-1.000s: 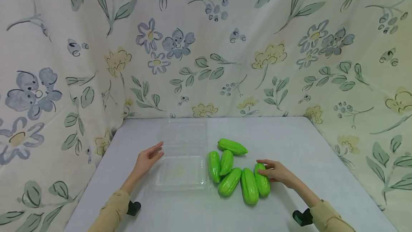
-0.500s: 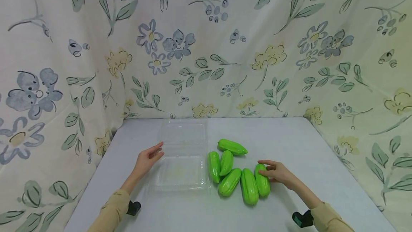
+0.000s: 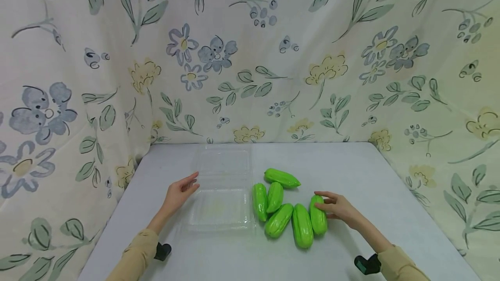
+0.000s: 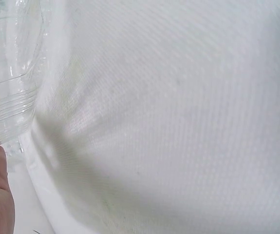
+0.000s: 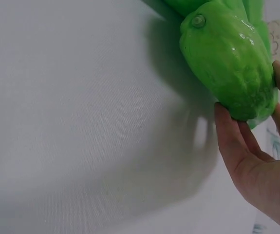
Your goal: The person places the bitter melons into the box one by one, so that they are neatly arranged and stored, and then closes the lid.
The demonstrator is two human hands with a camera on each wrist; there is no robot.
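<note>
Both hands are kept well apart on the grey table [image 3: 351,164]. By the right hand [image 3: 339,207] the rightmost green gourd [image 3: 318,215] of a cluster of six is pinched between thumb and fingers [image 5: 230,141]. Against the left edge of the clear plastic clamshell box [image 3: 222,190], the left hand [image 3: 178,193] is laid with straight fingers, nothing being gripped. A floral cloth [image 3: 250,55] is hung behind.

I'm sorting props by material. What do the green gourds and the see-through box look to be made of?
The green gourds look like moulded plastic or rubber: uniform bright colour and a glossy, waxy sheen in the right wrist view, though real produce cannot be ruled out. The clear box looks like thin, shiny transparent plastic, with ribbed walls catching the light.
</note>
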